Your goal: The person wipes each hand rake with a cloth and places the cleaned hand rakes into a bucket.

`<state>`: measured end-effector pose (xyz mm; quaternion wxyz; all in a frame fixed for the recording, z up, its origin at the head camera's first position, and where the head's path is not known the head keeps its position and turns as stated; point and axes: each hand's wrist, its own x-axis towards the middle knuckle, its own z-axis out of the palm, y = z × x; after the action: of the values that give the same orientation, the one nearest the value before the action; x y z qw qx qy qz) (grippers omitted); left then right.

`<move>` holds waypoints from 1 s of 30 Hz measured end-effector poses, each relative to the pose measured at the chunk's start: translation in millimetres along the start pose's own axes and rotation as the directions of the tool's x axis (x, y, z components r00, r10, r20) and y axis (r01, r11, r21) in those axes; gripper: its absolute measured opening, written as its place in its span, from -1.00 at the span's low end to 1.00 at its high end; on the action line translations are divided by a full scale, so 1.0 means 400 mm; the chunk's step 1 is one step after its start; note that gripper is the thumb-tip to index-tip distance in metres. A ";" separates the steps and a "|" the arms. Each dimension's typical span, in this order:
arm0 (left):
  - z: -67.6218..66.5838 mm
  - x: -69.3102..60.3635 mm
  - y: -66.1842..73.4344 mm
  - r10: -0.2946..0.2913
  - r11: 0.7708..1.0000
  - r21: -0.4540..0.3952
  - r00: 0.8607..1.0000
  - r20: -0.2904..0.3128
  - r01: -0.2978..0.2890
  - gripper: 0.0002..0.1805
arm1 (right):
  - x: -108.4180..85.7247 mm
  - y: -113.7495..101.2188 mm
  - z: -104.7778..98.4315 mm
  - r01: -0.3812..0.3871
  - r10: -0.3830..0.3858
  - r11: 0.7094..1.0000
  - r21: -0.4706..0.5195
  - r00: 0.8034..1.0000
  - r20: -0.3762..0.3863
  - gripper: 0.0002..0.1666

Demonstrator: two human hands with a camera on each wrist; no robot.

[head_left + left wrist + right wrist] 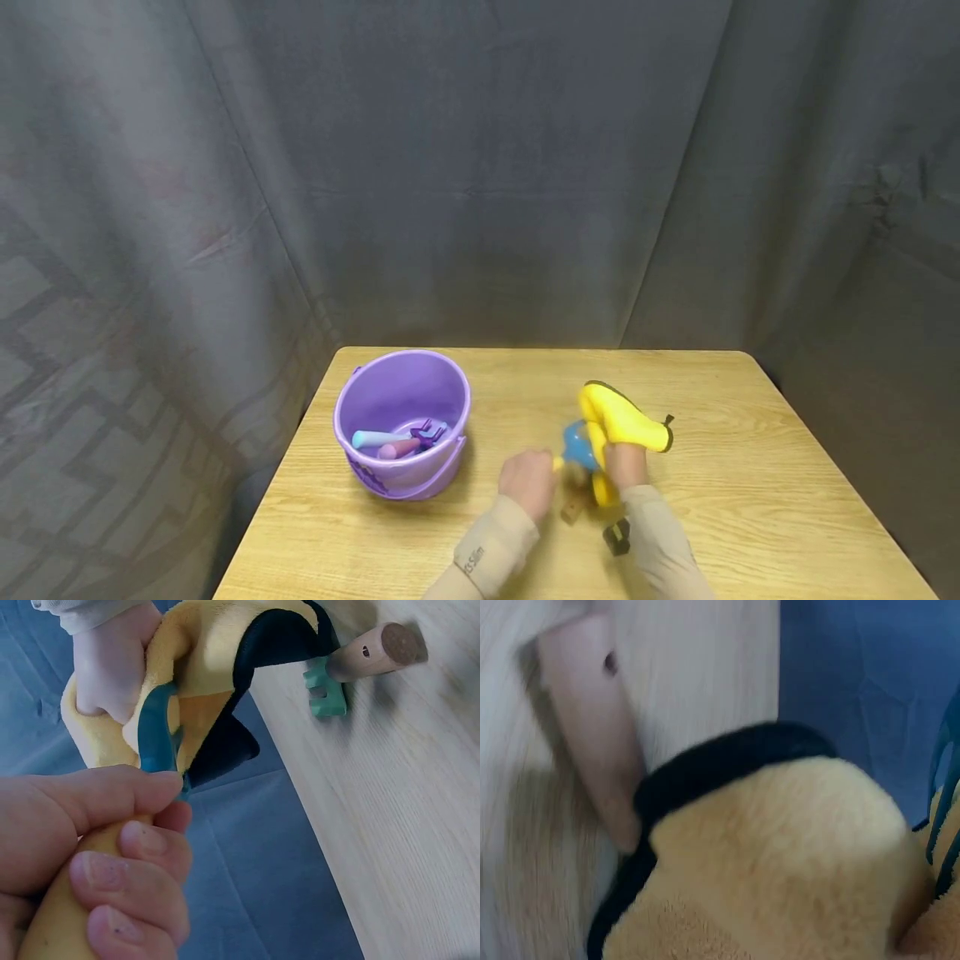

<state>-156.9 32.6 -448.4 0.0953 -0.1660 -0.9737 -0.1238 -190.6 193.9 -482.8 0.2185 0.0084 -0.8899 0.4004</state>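
Note:
My left hand (527, 483) grips the yellow handle (52, 922) of a tool whose blue head (579, 446) lies against a yellow cloth (622, 417). In the left wrist view the thumb is by the base of the blue-green head (156, 731). Bunched in my right hand (628, 468) is the dark-edged cloth (214, 645), folded around part of that head; its fingers are partly hidden (112, 671). The cloth (780, 840) fills much of the right wrist view. Close by on the table lies a wooden handle (379, 652) beside a green pronged piece (327, 694).
A purple bucket (405, 482) stands at the table's left, with a light blue-handled tool (375, 438) and a pink-handled one (399, 449) inside. A small dark object (617, 536) is near my right wrist. Grey curtains (480, 167) surround the wooden table (750, 500).

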 end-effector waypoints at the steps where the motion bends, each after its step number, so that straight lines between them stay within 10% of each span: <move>1: 0.000 0.000 -0.001 0.002 1.000 0.002 1.000 0.001 -0.002 -0.79 | 0.003 0.001 0.001 -0.033 0.034 0.999 0.043 0.999 -0.009 -0.81; 8: 0.004 -0.004 -0.004 0.007 1.000 -0.002 1.000 0.004 -0.007 -0.80 | 0.026 -0.009 0.001 -0.257 0.288 0.934 0.248 0.953 -0.095 -0.73; 16: 0.009 -0.007 -0.007 -0.005 0.999 -0.049 0.999 0.036 0.007 -0.81 | 0.034 -0.019 -0.013 -0.457 0.532 0.759 0.464 0.846 -0.038 -0.46; 30: 0.006 -0.014 -0.015 -0.015 0.998 -0.058 0.999 0.043 0.018 -0.80 | 0.042 0.003 -0.063 -0.499 0.627 0.694 0.520 0.773 -0.094 -0.34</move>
<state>-154.2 25.9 -453.2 0.0686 -0.1632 -0.9728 -0.1494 -196.3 215.4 -462.5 0.1917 -0.2682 -0.6876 0.6470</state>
